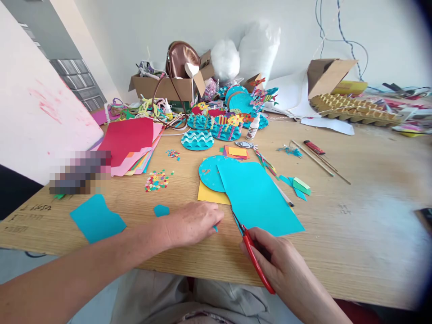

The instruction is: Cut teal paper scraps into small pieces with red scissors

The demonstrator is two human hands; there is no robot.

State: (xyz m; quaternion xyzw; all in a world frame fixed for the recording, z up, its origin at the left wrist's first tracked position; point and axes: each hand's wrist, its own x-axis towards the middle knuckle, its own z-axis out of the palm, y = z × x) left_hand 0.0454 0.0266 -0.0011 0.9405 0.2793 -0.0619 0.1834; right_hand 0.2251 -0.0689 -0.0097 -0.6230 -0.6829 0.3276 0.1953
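Note:
My right hand [281, 256] is closed round the red-handled scissors [257, 263]. Their blades point away from me and touch the lower left edge of a large blue paper sheet [263, 198]. My left hand [195, 222] lies low over the table, fingers curled together. A small blue paper scrap [215, 229] peeks out under its fingertips. Beneath the big sheet are a round blue piece [212, 173] and a yellow sheet [211, 194], both partly covered. Left of my left hand is a small blue offcut [161, 210]; farther left lies a larger blue piece [97, 219].
Confetti dots [157, 181] and stacked coloured paper [126, 144] lie left. Behind are wavy blue decorated discs [197, 140], a glue bottle [253, 127] and a cardboard box [162, 90]. To the right are green offcuts [301, 185], thin sticks [312, 157], a red cutter [313, 147] and an egg tray [354, 110].

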